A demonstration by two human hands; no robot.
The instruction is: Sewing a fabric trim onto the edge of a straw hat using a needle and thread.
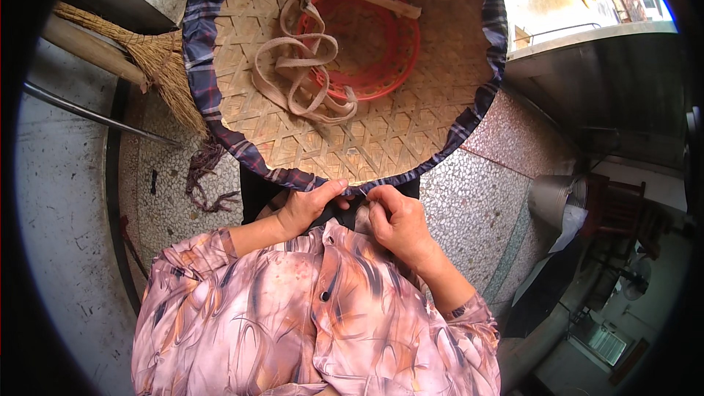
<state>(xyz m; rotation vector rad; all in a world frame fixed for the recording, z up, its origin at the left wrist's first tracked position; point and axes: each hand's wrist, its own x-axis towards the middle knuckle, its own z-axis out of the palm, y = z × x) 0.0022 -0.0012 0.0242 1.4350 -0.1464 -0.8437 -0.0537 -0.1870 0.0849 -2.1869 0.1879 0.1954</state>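
Observation:
A large round woven bamboo tray [367, 143] leans in front of me, its edge wrapped in dark plaid cloth [202, 51]. At the near edge my left hand [306, 209] is closed on the cloth-covered rim, thumb on top and fingers underneath. Just to its right, my right hand [400, 224] is closed in a pinch at the same stretch of rim. A tiny thin pale thing shows at its fingertips, too small to name. Inside the tray lie a red plastic basket [411, 51] and a long loose beige strap [297, 62], partly over the basket.
A straw broom [158, 55] stands at the left, near a thin metal rod [88, 110]. Dark tangled strips [203, 169] lie on the speckled floor [469, 205]. To the right are a metal bucket [550, 205] and a dark red wooden stool [616, 205].

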